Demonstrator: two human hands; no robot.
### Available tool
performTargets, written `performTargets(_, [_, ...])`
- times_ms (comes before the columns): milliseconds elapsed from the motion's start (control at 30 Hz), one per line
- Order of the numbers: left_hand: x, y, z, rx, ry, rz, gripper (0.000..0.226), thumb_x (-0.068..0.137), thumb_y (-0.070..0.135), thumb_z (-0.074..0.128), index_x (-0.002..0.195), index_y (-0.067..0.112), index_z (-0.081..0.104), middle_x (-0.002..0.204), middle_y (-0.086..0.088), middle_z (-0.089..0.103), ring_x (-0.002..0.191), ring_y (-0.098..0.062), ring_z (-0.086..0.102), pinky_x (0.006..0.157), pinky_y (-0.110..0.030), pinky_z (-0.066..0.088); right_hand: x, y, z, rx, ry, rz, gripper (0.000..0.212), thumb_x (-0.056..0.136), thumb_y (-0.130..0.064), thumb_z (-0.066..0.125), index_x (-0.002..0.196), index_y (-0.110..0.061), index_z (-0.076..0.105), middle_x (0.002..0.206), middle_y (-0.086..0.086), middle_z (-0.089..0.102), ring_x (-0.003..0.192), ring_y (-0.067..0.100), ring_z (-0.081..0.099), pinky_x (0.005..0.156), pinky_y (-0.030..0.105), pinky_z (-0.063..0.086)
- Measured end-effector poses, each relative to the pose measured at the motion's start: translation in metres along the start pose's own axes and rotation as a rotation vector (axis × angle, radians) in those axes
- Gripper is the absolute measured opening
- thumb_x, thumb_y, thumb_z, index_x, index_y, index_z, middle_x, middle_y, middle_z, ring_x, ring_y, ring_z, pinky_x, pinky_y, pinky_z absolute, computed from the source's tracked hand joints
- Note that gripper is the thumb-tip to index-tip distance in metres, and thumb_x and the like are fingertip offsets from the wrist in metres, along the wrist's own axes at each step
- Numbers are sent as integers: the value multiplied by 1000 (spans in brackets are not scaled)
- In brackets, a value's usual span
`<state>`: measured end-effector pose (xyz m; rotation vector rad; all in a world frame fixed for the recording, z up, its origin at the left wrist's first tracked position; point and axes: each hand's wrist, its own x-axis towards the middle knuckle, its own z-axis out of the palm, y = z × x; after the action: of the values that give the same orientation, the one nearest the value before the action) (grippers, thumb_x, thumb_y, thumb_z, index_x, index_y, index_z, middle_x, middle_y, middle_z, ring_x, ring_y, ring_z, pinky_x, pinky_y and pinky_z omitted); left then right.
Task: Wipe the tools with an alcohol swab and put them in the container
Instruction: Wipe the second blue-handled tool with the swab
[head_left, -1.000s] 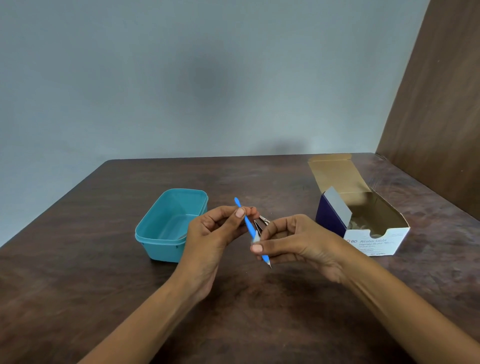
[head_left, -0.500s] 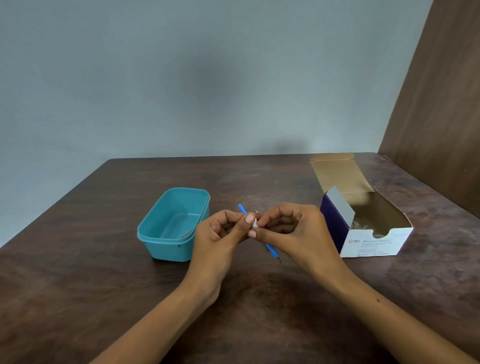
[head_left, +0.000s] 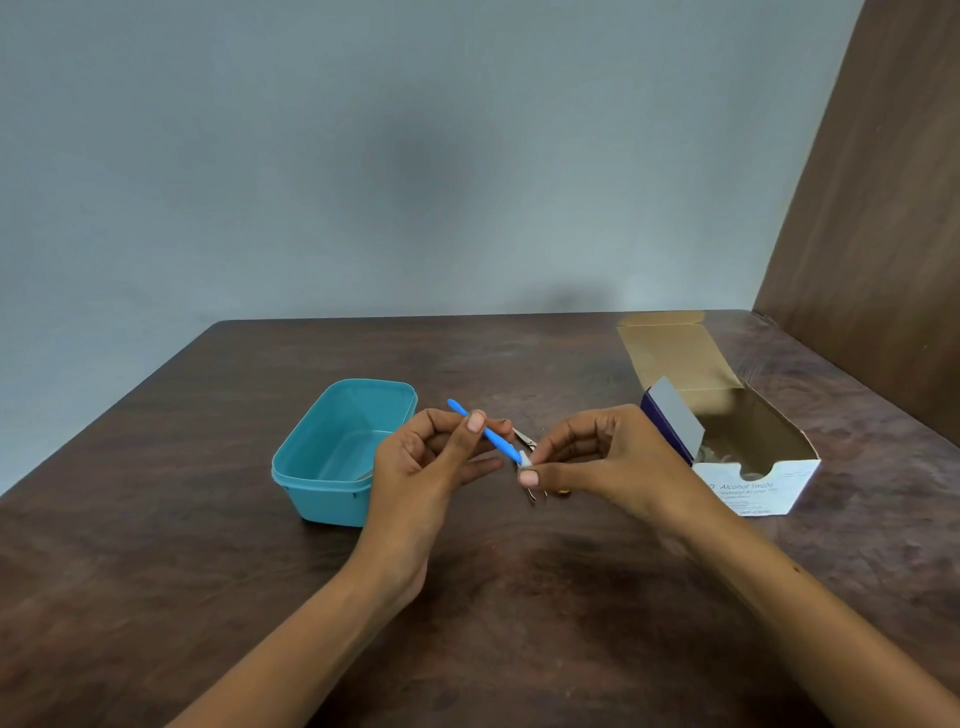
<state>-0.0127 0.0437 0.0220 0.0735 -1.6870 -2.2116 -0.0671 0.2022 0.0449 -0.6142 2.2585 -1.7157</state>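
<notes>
Head view: at frame centre the left hand (head_left: 431, 457) pinches a blue tool (head_left: 485, 432) by its stem, while the right hand (head_left: 597, 457) pinches a white swab (head_left: 525, 461) around its lower end. The teal container (head_left: 332, 452) sits left of centre on the tabletop (head_left: 156, 545); the opened swab box (head_left: 727, 426) stands at right.

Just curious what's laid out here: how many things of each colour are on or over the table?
Blue or teal: 2, container, blue tool
White: 2, swab, swab box
Metal: 1, tool behind the hands
Total: 5
</notes>
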Motion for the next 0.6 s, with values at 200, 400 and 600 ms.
performTargets(200, [-2, -2, 1, 51, -18, 4, 17, 83, 15, 60, 87, -1, 67, 88, -8, 75, 87, -16, 72, 74, -22, 57, 1, 3, 11, 33, 37, -87, 13, 66, -10, 82, 76, -12, 74, 78, 2, 75, 74, 13, 72, 63, 17, 53])
performTargets(400, [0, 3, -1, 32, 16, 43, 18, 84, 14, 58, 89, -2, 66, 90, -7, 75, 92, -16, 71, 78, -25, 58, 0, -1, -4, 27, -70, 28, 17, 65, -6, 82, 80, -3, 74, 74, 9, 75, 69, 20, 71, 66, 23, 57])
performTargets(600, [-1, 2, 2, -4, 8, 13, 29, 78, 21, 61, 92, -5, 64, 90, -10, 75, 90, -19, 72, 74, -25, 59, 1, -1, -10, 44, -63, 51, 17, 66, -5, 81, 82, -2, 74, 78, 14, 74, 71, 22, 69, 80, 40, 56])
